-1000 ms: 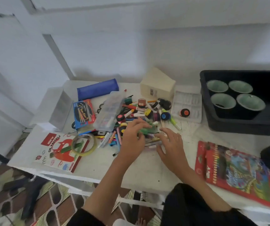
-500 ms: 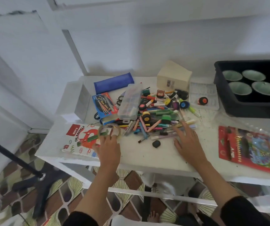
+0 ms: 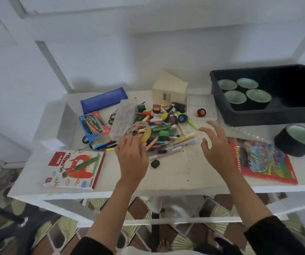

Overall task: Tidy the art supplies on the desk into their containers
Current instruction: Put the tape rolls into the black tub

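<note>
A heap of markers, pens and small paint pots (image 3: 162,129) covers the middle of the white desk (image 3: 175,173). My left hand (image 3: 132,155) holds a yellowish roll of clear tape (image 3: 144,132), lifted over the near left side of the heap. My right hand (image 3: 216,146) hovers with spread fingers just right of the heap, holding nothing. A clear plastic case (image 3: 125,118), a blue pencil pouch (image 3: 103,99) and a blue crayon box (image 3: 94,128) lie at the heap's left.
A black tray (image 3: 269,115) with several black cups sits at the back right; one more black cup (image 3: 297,140) stands beside it. A red colouring pad (image 3: 262,161) lies right, an oil pastels box (image 3: 74,168) left, a cream box (image 3: 170,87) and a clear palette (image 3: 201,107) behind.
My left hand reached left to the tape roll on the pastels box, picked it up and carried it back over the heap. My right hand lifted off the markers and moved slightly right.
</note>
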### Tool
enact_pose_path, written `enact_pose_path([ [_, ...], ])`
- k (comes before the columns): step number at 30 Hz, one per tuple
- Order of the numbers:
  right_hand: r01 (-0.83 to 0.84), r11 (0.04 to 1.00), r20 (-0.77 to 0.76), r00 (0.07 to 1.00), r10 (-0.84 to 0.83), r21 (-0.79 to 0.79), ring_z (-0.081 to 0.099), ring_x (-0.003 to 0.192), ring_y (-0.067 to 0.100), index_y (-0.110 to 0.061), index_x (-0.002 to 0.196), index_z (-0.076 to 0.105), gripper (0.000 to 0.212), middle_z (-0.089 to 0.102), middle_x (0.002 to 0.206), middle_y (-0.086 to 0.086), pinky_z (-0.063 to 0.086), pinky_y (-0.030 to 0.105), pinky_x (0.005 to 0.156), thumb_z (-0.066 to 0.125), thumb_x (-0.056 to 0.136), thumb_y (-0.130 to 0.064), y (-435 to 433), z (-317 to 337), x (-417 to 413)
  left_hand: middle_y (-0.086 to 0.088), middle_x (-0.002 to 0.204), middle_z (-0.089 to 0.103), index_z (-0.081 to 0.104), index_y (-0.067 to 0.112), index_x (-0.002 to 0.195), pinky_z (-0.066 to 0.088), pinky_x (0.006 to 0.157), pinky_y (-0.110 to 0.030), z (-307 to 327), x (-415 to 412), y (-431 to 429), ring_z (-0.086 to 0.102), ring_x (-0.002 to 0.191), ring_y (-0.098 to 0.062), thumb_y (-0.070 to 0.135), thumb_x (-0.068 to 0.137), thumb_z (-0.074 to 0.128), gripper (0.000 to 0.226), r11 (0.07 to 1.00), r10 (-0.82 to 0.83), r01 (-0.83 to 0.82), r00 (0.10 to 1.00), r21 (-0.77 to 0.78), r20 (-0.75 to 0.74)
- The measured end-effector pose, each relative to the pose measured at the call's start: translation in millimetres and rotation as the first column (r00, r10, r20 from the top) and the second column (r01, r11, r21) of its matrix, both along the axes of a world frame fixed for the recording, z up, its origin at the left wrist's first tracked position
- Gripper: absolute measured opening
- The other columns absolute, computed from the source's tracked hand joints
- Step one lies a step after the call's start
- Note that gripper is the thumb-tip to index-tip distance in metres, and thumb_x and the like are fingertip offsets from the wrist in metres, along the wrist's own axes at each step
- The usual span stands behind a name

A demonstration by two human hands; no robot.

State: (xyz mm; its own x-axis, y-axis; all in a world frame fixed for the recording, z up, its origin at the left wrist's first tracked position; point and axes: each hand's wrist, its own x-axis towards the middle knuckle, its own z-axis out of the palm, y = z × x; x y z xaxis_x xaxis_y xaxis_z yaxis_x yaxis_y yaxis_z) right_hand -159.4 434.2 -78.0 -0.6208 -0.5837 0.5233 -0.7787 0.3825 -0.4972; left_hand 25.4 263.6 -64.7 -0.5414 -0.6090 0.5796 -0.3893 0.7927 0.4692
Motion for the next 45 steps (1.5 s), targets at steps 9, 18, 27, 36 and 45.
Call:
enact_pose_path([
  [9, 0.577, 0.726, 0.030, 0.775, -0.631, 0.374, 0.036, 0.128, 0.030, -0.022, 0.123, 0.053, 0.039, 0.049, 0.130, 0.007, 0.021, 0.069, 0.101, 0.061, 0.084, -0.024, 122, 36, -87, -0.014, 0.098, 0.064, 0.063, -0.001, 0.103, 0.037, 0.094, -0.036, 8, -136, 96, 0.047, 0.098, -0.022, 0.011, 0.088, 0.048, 0.025, 0.887, -0.460, 0.461, 0.884, -0.010, -0.084],
  [18, 0.404, 0.567, -0.009, 0.819, -0.573, 0.718, 0.053, 0.108, 0.018, -0.026, 0.103, 0.062, 0.016, 0.063, 0.099, -0.004, 0.005, 0.068, 0.107, 0.055, 0.091, -0.034, 190, 35, -147, -0.011, 0.094, 0.062, 0.063, -0.003, 0.106, 0.039, 0.083, -0.029, 22, -268, 183, 0.044, 0.093, -0.018, 0.006, 0.087, 0.051, 0.024, 0.792, -0.607, 0.610, 0.787, -0.009, -0.112],
  [27, 0.192, 0.817, 0.275, 0.879, -0.389, 0.543, 0.059, 0.091, 0.016, -0.021, 0.108, 0.054, 0.017, 0.060, 0.098, -0.002, 0.050, 0.031, 0.082, 0.052, 0.095, -0.031, 208, 87, -184, -0.014, 0.103, 0.063, 0.062, -0.004, 0.108, 0.036, 0.089, -0.020, 22, -342, 212, 0.043, 0.098, -0.015, 0.001, 0.086, 0.058, 0.023, 0.840, -0.525, 0.541, 0.830, 0.043, -0.186],
  [36, 0.218, 0.955, 0.339, 0.899, -0.276, 0.200, 0.058, 0.101, 0.017, -0.011, 0.121, 0.059, 0.031, 0.063, 0.109, 0.002, 0.046, 0.028, 0.090, 0.061, 0.090, -0.018, 227, 144, -255, -0.010, 0.098, 0.063, 0.065, -0.001, 0.104, 0.033, 0.089, -0.017, 42, -395, 197, 0.046, 0.097, -0.014, -0.002, 0.082, 0.064, 0.022, 0.736, -0.674, 0.671, 0.738, 0.084, 0.010],
  [45, 0.249, 0.914, 0.227, 0.916, -0.330, 0.320, 0.057, 0.114, 0.026, -0.007, 0.126, 0.058, 0.039, 0.062, 0.123, 0.010, 0.041, 0.031, 0.099, 0.063, 0.089, -0.020, 182, 125, -352, -0.006, 0.112, 0.060, 0.066, 0.010, 0.112, 0.040, 0.094, -0.032, 38, -472, 191, 0.049, 0.111, -0.023, 0.006, 0.090, 0.055, 0.025, 0.525, -0.783, 0.834, 0.395, 0.170, 0.480],
])
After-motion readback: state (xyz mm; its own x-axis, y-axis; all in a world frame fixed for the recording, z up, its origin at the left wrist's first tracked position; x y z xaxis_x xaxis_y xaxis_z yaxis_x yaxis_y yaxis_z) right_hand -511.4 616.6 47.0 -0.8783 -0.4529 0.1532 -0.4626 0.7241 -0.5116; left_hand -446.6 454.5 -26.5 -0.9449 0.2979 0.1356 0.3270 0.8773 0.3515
